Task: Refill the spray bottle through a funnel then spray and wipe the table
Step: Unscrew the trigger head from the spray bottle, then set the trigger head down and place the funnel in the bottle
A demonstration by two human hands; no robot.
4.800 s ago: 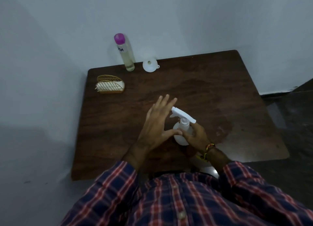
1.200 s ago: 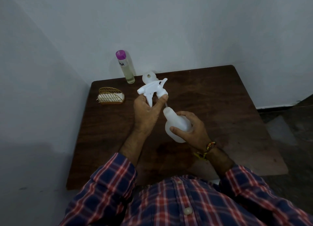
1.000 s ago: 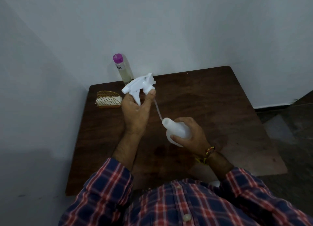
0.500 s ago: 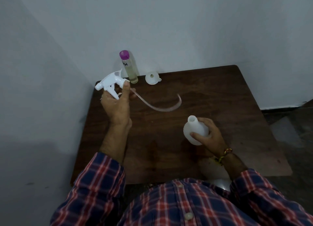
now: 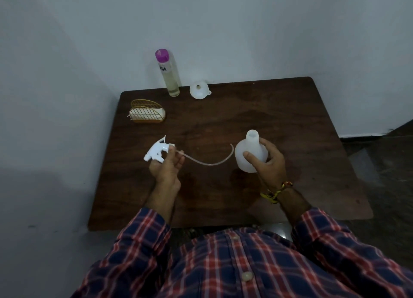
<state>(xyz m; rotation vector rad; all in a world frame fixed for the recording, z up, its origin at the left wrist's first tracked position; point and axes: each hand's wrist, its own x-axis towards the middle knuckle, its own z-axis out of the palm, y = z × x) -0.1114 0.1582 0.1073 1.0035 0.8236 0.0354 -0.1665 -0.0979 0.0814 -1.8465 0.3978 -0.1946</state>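
My left hand (image 5: 166,168) holds the white spray head (image 5: 157,150) over the left part of the dark wooden table (image 5: 290,123). Its thin clear dip tube (image 5: 207,162) curves rightward, free of the bottle. My right hand (image 5: 269,163) grips the white spray bottle (image 5: 250,154), upright, its neck uncapped. A small white funnel (image 5: 199,90) lies at the table's far edge. Beside the funnel stands a tall clear refill bottle (image 5: 168,74) with a purple cap and pale liquid.
A gold wire holder with a white cloth or napkins (image 5: 147,114) sits at the far left of the table. Walls close in behind and on the left. Dark floor lies to the right. A faint wet-looking patch marks the wood near the bottle.
The spray head came off the bottle and its tube was drawn out. My left hand then carried it left and lower, toward the table. My right hand kept the bottle upright.
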